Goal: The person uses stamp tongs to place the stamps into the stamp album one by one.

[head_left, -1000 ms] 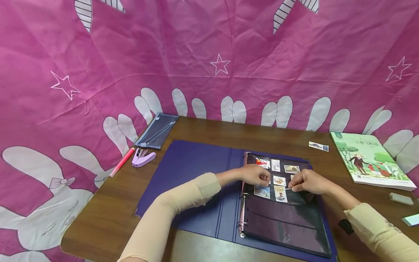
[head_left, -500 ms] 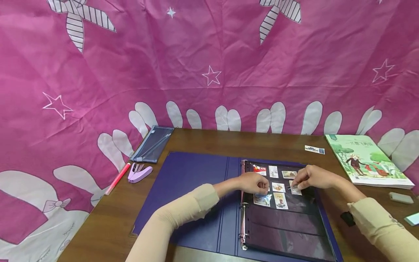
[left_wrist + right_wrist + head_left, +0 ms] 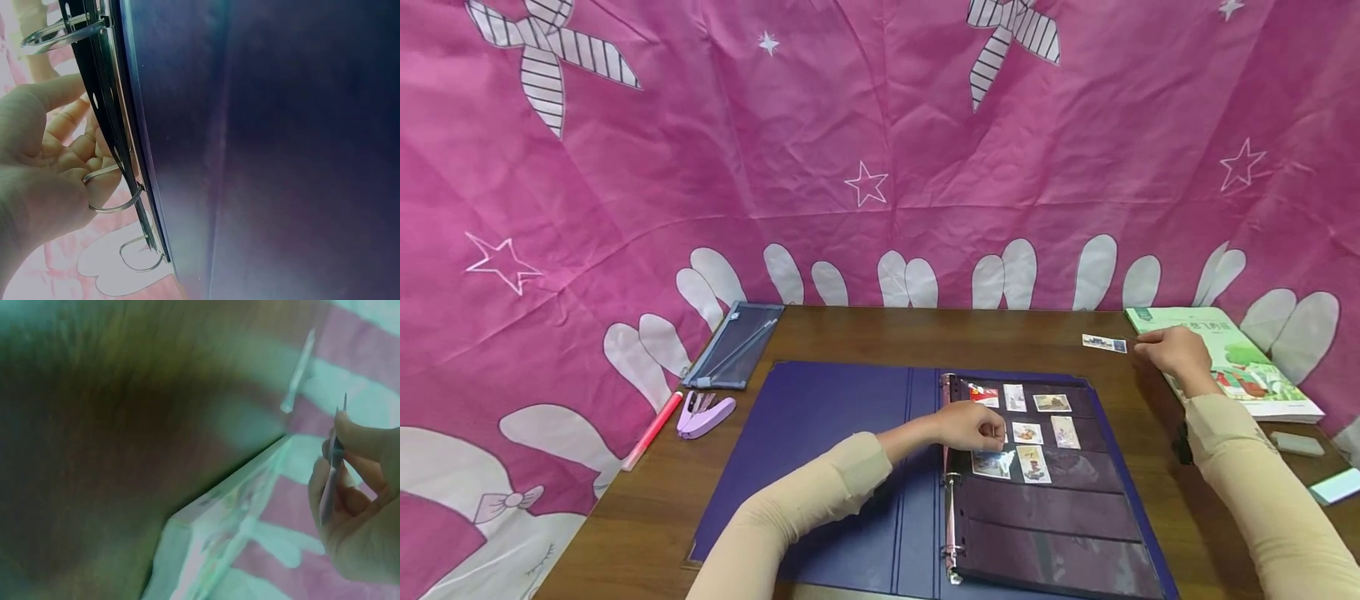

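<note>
A blue ring-bound stamp album lies open, its black pocket page on the right. Several stamps, one a tan upright stamp, sit in the upper rows. My left hand rests on the page's left part, thumb and forefinger pinching at a clear pocket strip beside a bluish stamp; its fingertips are hidden behind the page edge in the left wrist view. My right hand holds metal tweezers, their tips close to the right end of a loose stamp on the table.
A green picture book lies right of the right hand, with an eraser-like block in front of it. At left are a zip pouch, a purple folding tool and a red pen. A pink printed cloth hangs behind.
The right hand with the tweezers has left the album page and moved right and back to the loose stamp. A tan stamp now sits in the second row. The left hand stays put.
</note>
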A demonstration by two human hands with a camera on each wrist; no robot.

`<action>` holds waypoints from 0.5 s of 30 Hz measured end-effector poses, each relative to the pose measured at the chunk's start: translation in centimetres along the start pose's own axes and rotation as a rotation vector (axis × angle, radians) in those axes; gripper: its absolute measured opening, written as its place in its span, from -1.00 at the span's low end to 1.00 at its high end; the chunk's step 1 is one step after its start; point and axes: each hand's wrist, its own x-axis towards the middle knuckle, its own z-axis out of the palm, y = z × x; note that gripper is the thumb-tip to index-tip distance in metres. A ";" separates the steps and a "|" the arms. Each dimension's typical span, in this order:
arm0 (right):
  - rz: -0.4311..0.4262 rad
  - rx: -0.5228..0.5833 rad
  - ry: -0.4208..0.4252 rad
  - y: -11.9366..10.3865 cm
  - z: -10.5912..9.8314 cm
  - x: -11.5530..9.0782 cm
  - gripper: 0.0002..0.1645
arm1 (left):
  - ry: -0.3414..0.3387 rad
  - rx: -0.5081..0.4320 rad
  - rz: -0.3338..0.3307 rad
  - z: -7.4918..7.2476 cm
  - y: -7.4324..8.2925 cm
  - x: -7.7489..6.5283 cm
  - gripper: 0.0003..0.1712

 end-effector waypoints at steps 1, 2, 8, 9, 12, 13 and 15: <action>0.019 0.000 0.006 0.2 0.0 0.2 -0.51 | 0.004 0.002 0.001 0.0 0.0 0.0 -0.92; 0.034 -0.001 0.011 0.4 0.1 0.4 -0.51 | 0.007 0.003 0.001 0.0 -0.1 0.1 -0.92; 0.087 -0.028 0.013 0.7 0.7 1.4 -0.52 | 0.006 -0.004 -0.005 0.0 -0.1 0.1 -0.92; 0.098 -0.032 0.007 0.8 0.8 1.6 -0.53 | 0.002 -0.007 -0.007 0.0 -0.1 0.0 -0.92; 0.123 -0.048 -0.002 1.1 1.0 2.0 -0.54 | -0.006 -0.018 -0.007 0.0 0.0 0.1 -0.91; 0.130 -0.054 -0.006 1.3 1.1 2.1 -0.55 | -0.009 -0.017 -0.006 0.0 0.0 0.1 -0.91; 0.141 -0.062 -0.014 1.5 1.2 2.3 -0.55 | -0.009 -0.015 -0.005 -0.1 0.1 0.1 -0.91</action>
